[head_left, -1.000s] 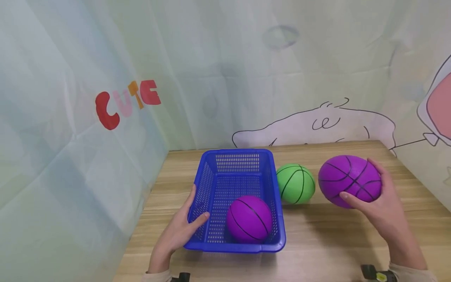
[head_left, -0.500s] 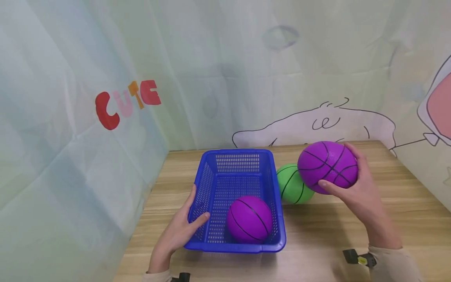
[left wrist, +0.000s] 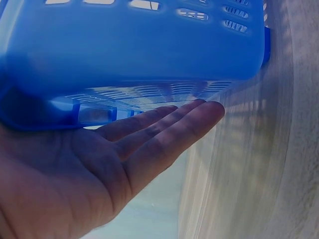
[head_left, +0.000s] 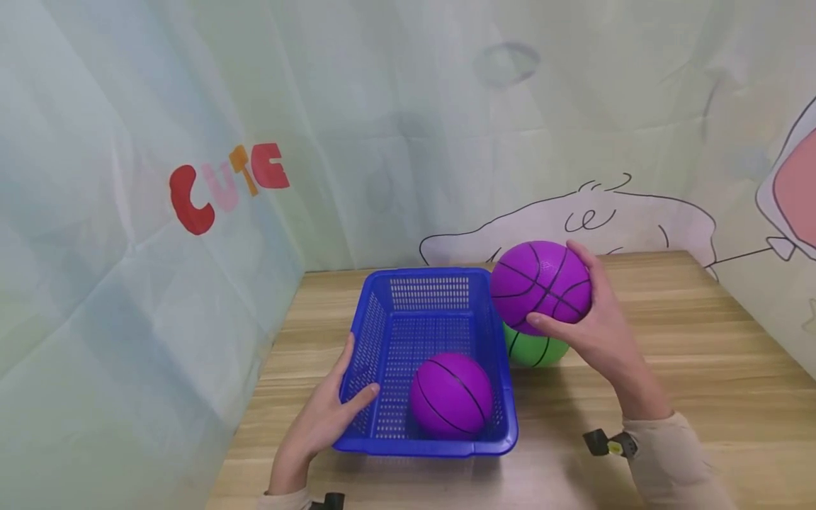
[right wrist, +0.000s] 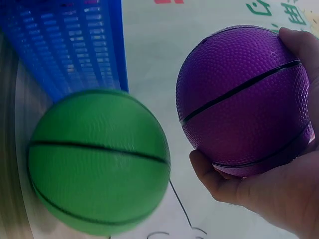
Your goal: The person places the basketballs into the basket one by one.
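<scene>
In the head view, a blue plastic basket (head_left: 414,447) stands on the table with a purple ball (head_left: 451,397) in its near right corner. My left hand (head_left: 321,418) holds the basket's left rim, thumb over the inside; in the left wrist view its fingers (left wrist: 164,144) run straight along the outer wall. My right hand (head_left: 608,333) grips a second purple ball (head_left: 542,283), raised beside the basket's right rim. Below it a green ball (head_left: 537,350) is partly hidden, close against the basket's right side. The right wrist view shows the green ball (right wrist: 99,164) and held purple ball (right wrist: 239,99) apart.
The wood-grain table (head_left: 695,354) extends to the right of the balls. A printed cloth backdrop (head_left: 357,198) rises behind the table and along its left and right sides.
My right hand has carried its purple ball left and slightly up, from right of the green ball to above it. The left hand and basket have stayed put.
</scene>
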The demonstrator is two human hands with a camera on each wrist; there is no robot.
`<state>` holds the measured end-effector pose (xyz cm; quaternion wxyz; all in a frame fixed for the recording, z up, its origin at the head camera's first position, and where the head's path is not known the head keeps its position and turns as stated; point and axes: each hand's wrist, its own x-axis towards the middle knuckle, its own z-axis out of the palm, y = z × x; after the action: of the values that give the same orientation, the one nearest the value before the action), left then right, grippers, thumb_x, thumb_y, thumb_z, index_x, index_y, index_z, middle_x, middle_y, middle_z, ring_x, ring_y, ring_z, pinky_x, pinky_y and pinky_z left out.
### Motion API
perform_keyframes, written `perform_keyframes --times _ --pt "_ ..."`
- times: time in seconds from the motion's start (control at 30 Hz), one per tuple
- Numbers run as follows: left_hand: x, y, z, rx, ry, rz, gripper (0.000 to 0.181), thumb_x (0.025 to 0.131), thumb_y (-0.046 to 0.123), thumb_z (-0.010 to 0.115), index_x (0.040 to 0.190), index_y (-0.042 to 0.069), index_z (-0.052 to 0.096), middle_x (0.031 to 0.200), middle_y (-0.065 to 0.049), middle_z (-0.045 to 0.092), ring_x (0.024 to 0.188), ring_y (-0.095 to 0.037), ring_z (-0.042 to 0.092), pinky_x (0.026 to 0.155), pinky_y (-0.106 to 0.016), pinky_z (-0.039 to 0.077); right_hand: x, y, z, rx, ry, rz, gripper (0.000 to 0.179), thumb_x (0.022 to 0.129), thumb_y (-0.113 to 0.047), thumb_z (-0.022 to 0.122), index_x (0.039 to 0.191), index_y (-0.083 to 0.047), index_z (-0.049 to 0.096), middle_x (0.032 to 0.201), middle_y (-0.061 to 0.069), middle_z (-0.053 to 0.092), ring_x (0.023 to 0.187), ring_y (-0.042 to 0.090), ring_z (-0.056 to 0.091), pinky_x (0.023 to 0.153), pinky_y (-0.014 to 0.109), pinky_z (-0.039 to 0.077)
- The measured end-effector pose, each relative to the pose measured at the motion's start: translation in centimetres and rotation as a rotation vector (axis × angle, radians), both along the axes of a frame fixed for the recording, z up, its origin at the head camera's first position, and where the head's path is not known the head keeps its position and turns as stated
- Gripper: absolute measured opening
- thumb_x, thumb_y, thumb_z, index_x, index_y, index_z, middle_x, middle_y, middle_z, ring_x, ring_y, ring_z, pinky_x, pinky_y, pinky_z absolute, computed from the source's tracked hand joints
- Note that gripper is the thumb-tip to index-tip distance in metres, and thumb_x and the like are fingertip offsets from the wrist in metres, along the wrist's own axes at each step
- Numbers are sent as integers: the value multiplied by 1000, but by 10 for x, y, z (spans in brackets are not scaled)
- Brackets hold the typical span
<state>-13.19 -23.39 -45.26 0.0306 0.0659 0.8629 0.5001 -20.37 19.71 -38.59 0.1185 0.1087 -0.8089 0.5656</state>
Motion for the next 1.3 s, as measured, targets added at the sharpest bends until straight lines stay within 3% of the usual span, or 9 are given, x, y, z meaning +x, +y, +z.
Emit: perform_keyframes --times 0.13,0.23,0.47,0.77,1.03,1.3 --pt "0 0 1 -2 1 1 98 111 42 69 181 22 4 186 -16 12 159 -51 42 126 -72 35 -3 -13 1 -10 1 34 122 85 -22 100 175 -48 22 169 16 41 137 47 61 105 55 59" --pt "0 1 2 -5 1 1 98 111 43 69 181 22 3 186 -16 12 158 -51 42 126 -72 36 -6 -21 1 -21 6 62 121 85 -22 100 175 -47 23 169 17 40 138 48 60 107 65 56" --pt "0 1 1 -2 -10 9 100 110 45 70 181 22 4 186 -16 12 158 -51 43 127 -71 34 -12 -38 -1 -42 2 129 121 83 -19 101 174 -46 25 168 14 42 138 46 61 108 63 57" --pt "1 0 -1 16 -16 3 99 110 43 71 181 23 5 185 -18 16 150 -49 54 122 -70 43 -18 -53 -2 -44 8 167 120 80 -21 102 172 -48 29 167 11 45 136 42 63 106 60 59" --pt "1 0 -1 24 -10 6 99 110 42 71 181 22 6 184 -19 18 149 -50 55 121 -70 44 -23 -66 1 -49 18 200 123 78 -21 104 174 -41 29 164 10 49 135 40 65 106 58 60" --pt "2 0 0 27 -19 13 98 110 42 72 181 22 7 183 -21 21 140 -46 64 117 -69 50 -25 -75 4 -3 10 221 122 79 -27 104 172 -48 28 162 13 50 133 40 67 104 58 62"
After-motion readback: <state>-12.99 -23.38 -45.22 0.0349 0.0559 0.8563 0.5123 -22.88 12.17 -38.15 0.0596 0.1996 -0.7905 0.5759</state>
